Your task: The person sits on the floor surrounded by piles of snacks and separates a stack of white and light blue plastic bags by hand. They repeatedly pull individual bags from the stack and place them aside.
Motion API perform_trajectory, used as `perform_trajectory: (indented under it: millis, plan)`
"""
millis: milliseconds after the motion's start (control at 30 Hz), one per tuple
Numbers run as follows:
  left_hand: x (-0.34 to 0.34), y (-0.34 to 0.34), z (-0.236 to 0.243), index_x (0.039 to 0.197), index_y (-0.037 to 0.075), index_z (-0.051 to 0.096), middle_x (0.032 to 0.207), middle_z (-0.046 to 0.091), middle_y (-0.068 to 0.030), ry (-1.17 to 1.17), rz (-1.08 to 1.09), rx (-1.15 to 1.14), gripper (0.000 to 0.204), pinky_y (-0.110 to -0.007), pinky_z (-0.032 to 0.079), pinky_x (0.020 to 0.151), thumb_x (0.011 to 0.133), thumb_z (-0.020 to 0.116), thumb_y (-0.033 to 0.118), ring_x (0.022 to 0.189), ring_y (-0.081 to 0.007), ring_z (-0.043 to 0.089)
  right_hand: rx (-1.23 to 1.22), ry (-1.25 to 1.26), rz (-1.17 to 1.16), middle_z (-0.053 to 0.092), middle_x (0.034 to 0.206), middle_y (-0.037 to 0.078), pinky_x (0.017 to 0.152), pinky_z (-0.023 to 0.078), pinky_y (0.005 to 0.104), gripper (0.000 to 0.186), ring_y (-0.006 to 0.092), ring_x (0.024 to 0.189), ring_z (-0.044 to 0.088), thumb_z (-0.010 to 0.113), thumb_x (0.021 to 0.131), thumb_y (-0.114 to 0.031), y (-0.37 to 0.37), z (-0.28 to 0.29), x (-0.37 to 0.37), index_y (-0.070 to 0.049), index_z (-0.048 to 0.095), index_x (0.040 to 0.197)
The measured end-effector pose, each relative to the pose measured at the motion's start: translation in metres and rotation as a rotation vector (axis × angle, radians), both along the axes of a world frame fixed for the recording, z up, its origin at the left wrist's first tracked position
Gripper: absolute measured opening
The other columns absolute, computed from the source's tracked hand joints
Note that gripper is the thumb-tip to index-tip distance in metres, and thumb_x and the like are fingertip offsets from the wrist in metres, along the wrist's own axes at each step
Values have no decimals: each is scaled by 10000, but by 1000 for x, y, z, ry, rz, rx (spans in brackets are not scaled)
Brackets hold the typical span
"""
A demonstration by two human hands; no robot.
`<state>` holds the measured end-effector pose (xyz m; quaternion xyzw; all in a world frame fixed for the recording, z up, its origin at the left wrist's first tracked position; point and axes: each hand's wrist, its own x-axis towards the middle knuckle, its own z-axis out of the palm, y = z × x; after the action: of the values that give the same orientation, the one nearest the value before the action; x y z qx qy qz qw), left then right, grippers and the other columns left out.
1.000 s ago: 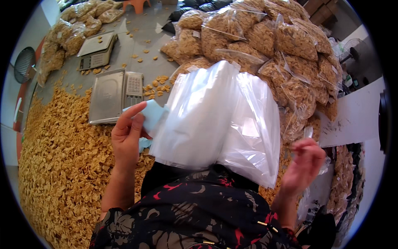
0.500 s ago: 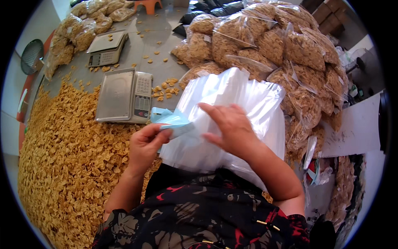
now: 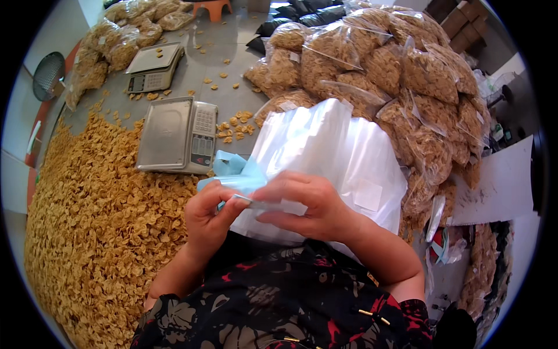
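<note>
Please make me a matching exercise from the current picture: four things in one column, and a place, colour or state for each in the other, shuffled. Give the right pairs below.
Column one
1. Left hand
2. Flat plastic bags
3. Stool
4. Nearer scale

Column two
A. Orange, near the top edge of the picture
B. Beside the loose yellow flakes, with its keypad on the right
C. Pinching light-blue material between thumb and finger
D. Shiny, translucent and whitish

Right pairs: 1-C, 2-D, 3-A, 4-B
</note>
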<state>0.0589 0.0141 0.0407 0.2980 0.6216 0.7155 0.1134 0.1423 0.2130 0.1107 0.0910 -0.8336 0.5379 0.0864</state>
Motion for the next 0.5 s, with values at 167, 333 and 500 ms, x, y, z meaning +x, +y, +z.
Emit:
perform_trajectory:
  millis: [167,333,500]
  plan:
    - [2,-13,-7,789,11,698,716,590,-15,-52,139,15,121,-243,375,604,846,704,119,645,-106,503,114,210,41,668,947,78,714,502,308,276,188,795,636,729,764,-8,-18,-19,-18,-36,700,1036]
    - [-5,-12,-23,756,10,714,738,639,-45,-13,165,76,481,-252,418,647,934,579,437,667,-121,553,514,679,37,664,930,94,718,506,317,170,204,784,632,699,810,-62,-19,-1,-11,-23,687,974]
    - [-25,-10,-31,1025,-8,677,1010,667,-84,-70,225,91,575,-276,475,795,954,481,527,893,-149,618,33,362,-106,641,934,67,774,484,287,98,162,844,608,656,858,-26,4,29,-2,-5,656,953]
